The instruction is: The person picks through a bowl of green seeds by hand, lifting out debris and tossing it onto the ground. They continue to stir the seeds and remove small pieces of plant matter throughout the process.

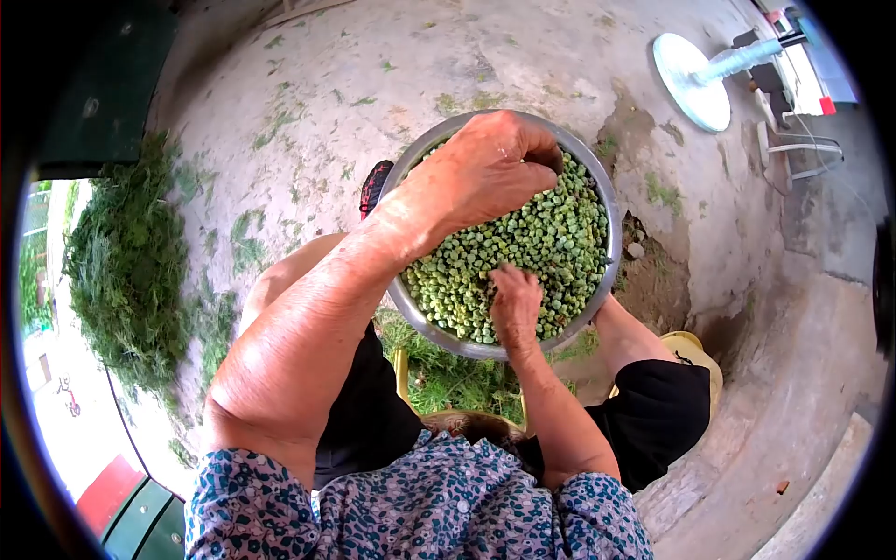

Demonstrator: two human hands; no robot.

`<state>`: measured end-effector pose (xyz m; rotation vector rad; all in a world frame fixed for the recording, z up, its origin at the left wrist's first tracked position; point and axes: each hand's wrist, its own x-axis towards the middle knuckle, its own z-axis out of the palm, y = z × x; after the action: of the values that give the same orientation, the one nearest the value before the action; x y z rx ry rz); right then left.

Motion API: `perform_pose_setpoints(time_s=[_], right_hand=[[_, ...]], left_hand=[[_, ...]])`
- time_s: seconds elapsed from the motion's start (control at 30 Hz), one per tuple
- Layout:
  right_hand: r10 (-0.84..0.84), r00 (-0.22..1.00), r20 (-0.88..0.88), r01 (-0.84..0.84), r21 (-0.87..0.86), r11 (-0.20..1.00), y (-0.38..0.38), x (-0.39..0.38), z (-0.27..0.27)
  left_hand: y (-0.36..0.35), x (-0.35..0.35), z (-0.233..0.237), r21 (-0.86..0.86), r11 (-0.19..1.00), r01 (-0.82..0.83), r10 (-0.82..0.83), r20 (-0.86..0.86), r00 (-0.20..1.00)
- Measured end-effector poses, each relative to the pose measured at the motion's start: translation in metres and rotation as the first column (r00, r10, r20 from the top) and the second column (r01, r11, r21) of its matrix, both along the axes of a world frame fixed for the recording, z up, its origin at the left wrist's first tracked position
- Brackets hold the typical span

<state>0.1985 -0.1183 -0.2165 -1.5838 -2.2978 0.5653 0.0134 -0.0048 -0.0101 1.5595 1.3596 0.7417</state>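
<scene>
**Both hands in a bowl of peas, held between the knees**

A metal bowl (612, 245) sits low between the seated person's knees, close enough for both arms to reach in without stretching. It is heaped nearly to the rim with shelled green peas (555, 233).

The left hand (485, 173) hovers over the far side of the heap with its grip drawn together, fingertips bunched and pointing down. Whether they pinch anything cannot be told.

The right hand (515, 299) lies on the near side, palm down, fingers buried in the peas. Its grip is hidden, so I cannot tell how it stands.

A pile of cut greens (126, 261) lies well apart on the concrete floor (373, 56), to the person's left. More greens (453, 378) lie under the bowl. A white stand (693, 79) is far off at the upper right.
</scene>
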Motion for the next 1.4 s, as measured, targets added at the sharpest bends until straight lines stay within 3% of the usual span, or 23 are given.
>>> perform_pose_setpoints(time_s=[0.07,0.1,0.2,0.23,0.33,0.53,0.67,0.8,0.83,0.93,1.07,1.1,1.23,1.4], right_hand=[[-0.065,0.998,-0.010,0.064,-0.078,0.995,0.021,0.003,-0.006],[-0.142,0.989,-0.033,0.141,-0.038,0.989,0.028,-0.003,0.000],[-0.074,0.996,-0.057,0.074,0.000,0.997,0.047,-0.011,-0.005],[0.026,0.997,-0.076,-0.022,0.049,0.999,0.051,-0.010,-0.013],[0.030,0.990,0.140,-0.027,-0.026,0.999,0.050,-0.016,-0.011],[0.104,0.969,0.225,-0.065,-0.174,0.983,0.027,0.005,0.006],[0.008,0.954,0.299,0.034,-0.135,0.990,0.029,0.010,0.015],[-0.383,0.923,0.033,0.378,-0.263,0.888,0.044,-0.012,0.007],[-0.414,0.909,-0.040,0.400,-0.187,0.897,0.047,-0.014,-0.007],[-0.532,0.846,-0.032,0.495,-0.322,0.807,0.056,-0.028,-0.018],[-0.616,0.777,0.131,0.622,-0.313,0.718,0.059,-0.045,-0.018],[-0.588,0.793,0.156,0.607,-0.267,0.748,0.060,-0.047,-0.025],[-0.661,0.741,0.113,0.666,-0.244,0.705,0.060,-0.047,-0.044],[-0.489,0.865,0.116,0.501,-0.134,0.855,0.057,-0.029,-0.080]], left_hand=[[0.000,0.000,0.000,0.013,1.000,0.010,-0.010,-0.012,1.000],[0.000,-0.001,0.000,0.023,1.000,0.015,-0.014,-0.016,1.000],[0.002,0.000,-0.002,0.027,1.000,0.005,-0.005,0.008,1.000],[0.001,0.000,-0.003,0.021,1.000,-0.003,0.002,0.020,1.000],[0.002,0.002,-0.001,0.002,1.000,0.008,-0.008,0.027,1.000],[0.001,0.001,-0.001,0.022,1.000,0.004,-0.004,0.005,1.000],[-0.001,-0.001,0.001,0.039,0.999,-0.019,0.018,0.010,1.000],[-0.001,-0.001,-0.001,0.056,0.998,-0.023,0.023,-0.011,1.000],[-0.001,0.000,-0.001,0.046,0.999,-0.025,0.025,0.001,1.000],[-0.001,-0.001,0.000,0.031,0.999,-0.032,0.032,0.019,0.999],[-0.001,-0.002,0.001,0.060,0.997,-0.038,0.037,0.010,0.999],[-0.001,-0.002,0.000,0.071,0.997,-0.038,0.039,0.000,0.999],[-0.001,-0.001,-0.001,0.096,0.995,-0.038,0.040,-0.021,0.999],[-0.001,-0.001,-0.002,0.117,0.993,-0.030,0.038,-0.068,0.997]])
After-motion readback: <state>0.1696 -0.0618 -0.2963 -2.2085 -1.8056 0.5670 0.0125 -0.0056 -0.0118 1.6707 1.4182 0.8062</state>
